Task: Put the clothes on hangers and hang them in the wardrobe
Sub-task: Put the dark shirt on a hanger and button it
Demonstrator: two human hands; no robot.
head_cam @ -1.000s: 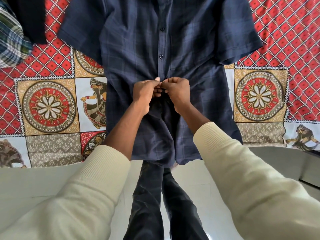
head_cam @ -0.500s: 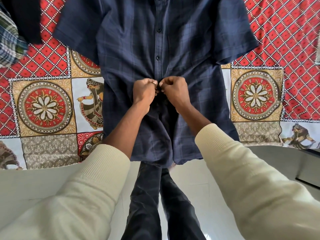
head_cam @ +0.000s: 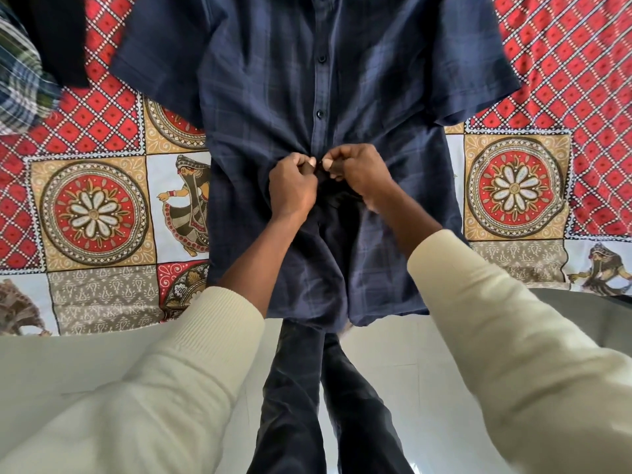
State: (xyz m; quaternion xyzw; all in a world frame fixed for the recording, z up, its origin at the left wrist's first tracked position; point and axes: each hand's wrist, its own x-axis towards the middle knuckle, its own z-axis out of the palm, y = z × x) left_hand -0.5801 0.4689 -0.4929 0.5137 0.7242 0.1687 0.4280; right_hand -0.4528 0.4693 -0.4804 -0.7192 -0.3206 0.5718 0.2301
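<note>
Pinching shirt (head_cam: 260, 97) placket edges: left hand (head_cam: 290, 189), right hand (head_cam: 364, 172).

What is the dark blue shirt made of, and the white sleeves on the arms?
The dark blue shirt looks like thin woven cloth, maybe cotton: matte, with faint checked lines, soft creases and small dark buttons. The cream sleeves look knitted, like a sweater: ribbed cuffs and a slightly fuzzy surface. The exact fibres cannot be told.
</note>
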